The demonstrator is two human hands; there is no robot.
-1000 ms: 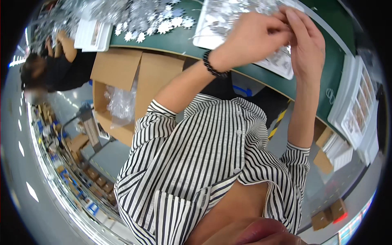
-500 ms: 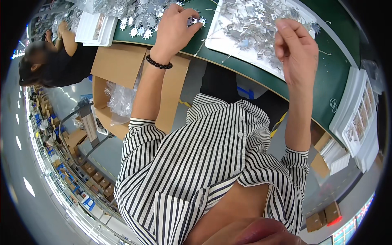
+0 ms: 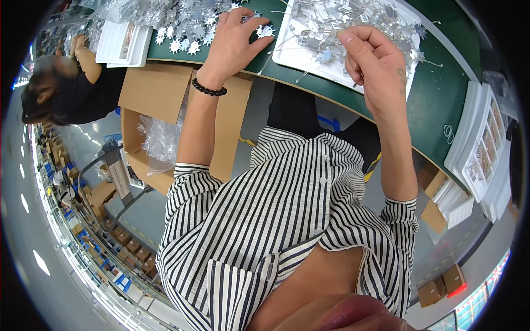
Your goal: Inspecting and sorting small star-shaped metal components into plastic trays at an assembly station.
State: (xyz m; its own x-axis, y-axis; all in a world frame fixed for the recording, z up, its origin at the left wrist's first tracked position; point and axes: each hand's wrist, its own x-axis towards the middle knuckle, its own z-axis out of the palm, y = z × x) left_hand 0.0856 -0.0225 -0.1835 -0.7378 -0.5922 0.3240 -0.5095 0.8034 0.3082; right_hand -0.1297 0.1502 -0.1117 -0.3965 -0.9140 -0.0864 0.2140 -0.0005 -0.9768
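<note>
L hand (image 3: 231,47), upper centre of frame: palm down, thumb + index spread either side of one silver star-shaped flat metal piece w/ pointed teeth (image 3: 265,31); can't tell if digits grip it or just frame it. Black beaded bracelet (image 3: 208,88) on L wrist. Pile of same-type silver toothed pieces (image 3: 190,27) just left of L hand, top of frame, on dark green tabletop (image 3: 436,105).

R hand (image 3: 378,71), upper right of centre: fingers curled, thumb tip pinched to index, over shallow white rectangular tray (image 3: 287,57). Can't tell if anything's btwn the tips. Tray holds jumbled heap of small silver-grey parts w/ thin pale wires (image 3: 326,27); some wire ends hang over tray edge onto table.

Other stuff: stacked white trays (image 3: 138,49) upper left, at table edge; open brown cardboard box (image 3: 152,91) below them, w/ crumpled clear plastic (image 3: 160,140) inside. More white trays w/ compartments (image 3: 469,110) far right, pale wire loop (image 3: 448,133) on table just left of those. Co-worker in dark top (image 3: 83,94) at upper left, arms toward same table, well apart from both hands.
</note>
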